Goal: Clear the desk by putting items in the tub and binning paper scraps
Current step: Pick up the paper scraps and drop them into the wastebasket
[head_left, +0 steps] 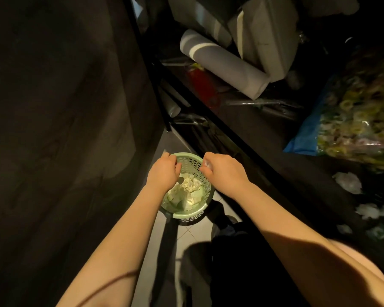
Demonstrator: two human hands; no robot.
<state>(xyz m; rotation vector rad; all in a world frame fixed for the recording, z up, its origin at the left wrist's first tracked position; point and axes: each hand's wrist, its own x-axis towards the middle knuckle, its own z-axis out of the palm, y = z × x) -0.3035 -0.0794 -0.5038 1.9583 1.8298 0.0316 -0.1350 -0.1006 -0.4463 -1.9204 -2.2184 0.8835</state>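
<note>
In the head view, which is the only one we have, the green bin stands on the floor directly under our two hands. Its round mouth opens up toward them, so it has no long axis to line up with. Our left hand hangs over the left part of the rim and our right hand over the right part. The open middle of the bin lies between them, and both hands are about equally near to it. Paper scraps already lie in a pale heap inside, just below the gap between the hands. The fingers of both hands are curled downward. A small pale spot shows at the fingertips of the right hand and may be a scrap, but we cannot tell. What the left hand holds, if anything, is hidden under its fingers. We judge that anything let go here would fall straight into the bin, with no sideways reach needed. The tub is not in view.
</note>
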